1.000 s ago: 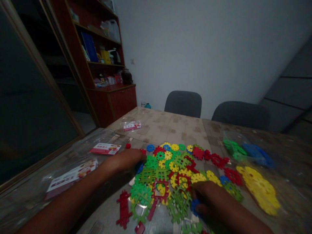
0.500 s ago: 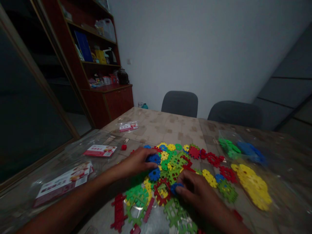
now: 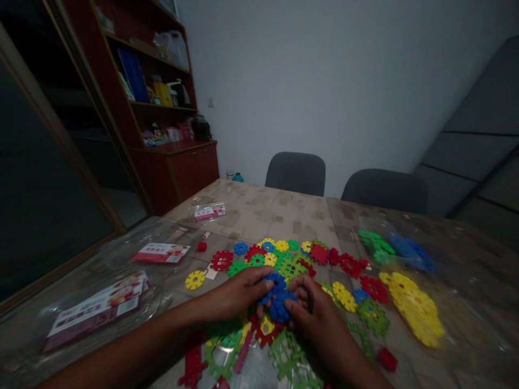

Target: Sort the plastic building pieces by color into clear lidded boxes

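Observation:
My left hand [image 3: 239, 294] and my right hand [image 3: 314, 308] meet over the middle of a pile of flat plastic gear and grid pieces [image 3: 292, 265] in red, yellow, green and blue. Both hands are closed on a small cluster of blue gear pieces [image 3: 277, 297] held between the fingertips, just above the pile. A lone yellow gear [image 3: 195, 279] lies left of my left hand. Red bar pieces [image 3: 192, 364] lie under my left forearm.
Clear bags with red-and-white labels [image 3: 101, 302] lie at the left of the patterned table [image 3: 263, 208]. Bags of green [image 3: 375, 246], blue [image 3: 409, 248] and yellow pieces [image 3: 417, 310] sit at the right. Two grey chairs [image 3: 295, 172] stand behind the table; a wooden shelf [image 3: 162, 108] is at the left.
Both hands have come together at the pile's middle. Each carried a blue gear, and these now sit joined in one cluster between the fingers. The camera shifted slightly left.

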Tool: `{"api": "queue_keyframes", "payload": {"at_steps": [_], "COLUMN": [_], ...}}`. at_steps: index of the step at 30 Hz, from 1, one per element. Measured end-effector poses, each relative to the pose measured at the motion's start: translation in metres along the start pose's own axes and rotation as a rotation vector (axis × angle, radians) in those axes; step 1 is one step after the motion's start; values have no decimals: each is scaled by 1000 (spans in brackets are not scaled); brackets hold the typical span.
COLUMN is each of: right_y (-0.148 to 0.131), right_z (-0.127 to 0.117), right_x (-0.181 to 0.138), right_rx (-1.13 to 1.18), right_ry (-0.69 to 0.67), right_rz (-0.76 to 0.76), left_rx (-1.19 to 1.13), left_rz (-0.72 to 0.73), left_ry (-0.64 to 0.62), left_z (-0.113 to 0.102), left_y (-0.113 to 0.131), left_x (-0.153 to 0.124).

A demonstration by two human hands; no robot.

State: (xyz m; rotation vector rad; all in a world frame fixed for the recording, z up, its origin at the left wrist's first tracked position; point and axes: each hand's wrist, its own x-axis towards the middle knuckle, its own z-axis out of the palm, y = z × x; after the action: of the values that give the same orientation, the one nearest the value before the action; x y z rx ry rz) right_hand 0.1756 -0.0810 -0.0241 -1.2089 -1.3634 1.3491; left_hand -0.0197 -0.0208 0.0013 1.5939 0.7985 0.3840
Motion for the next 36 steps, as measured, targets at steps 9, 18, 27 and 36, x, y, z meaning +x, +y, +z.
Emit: {"api": "queue_keyframes", "payload": {"at_steps": [9, 18, 27, 36], "right_y": [-2, -11, -5, -14], "right_z": [-5, -8, -5, -5], "right_x": [-1, -3, -2, -4], "right_rx": [-73, -212, -82, -11], "right_ry": [19, 74, 93, 45], "right_rz": [-3, -42, -32, -26], "left_rx": [126, 202, -106, -98], "left_rz": [6, 138, 231, 251], "left_ry": [36, 95, -101, 20], "left_z": [3, -16, -4, -4], "left_y": [-3, -4, 9, 3], "left_x": [-3, 1, -11, -9]}}
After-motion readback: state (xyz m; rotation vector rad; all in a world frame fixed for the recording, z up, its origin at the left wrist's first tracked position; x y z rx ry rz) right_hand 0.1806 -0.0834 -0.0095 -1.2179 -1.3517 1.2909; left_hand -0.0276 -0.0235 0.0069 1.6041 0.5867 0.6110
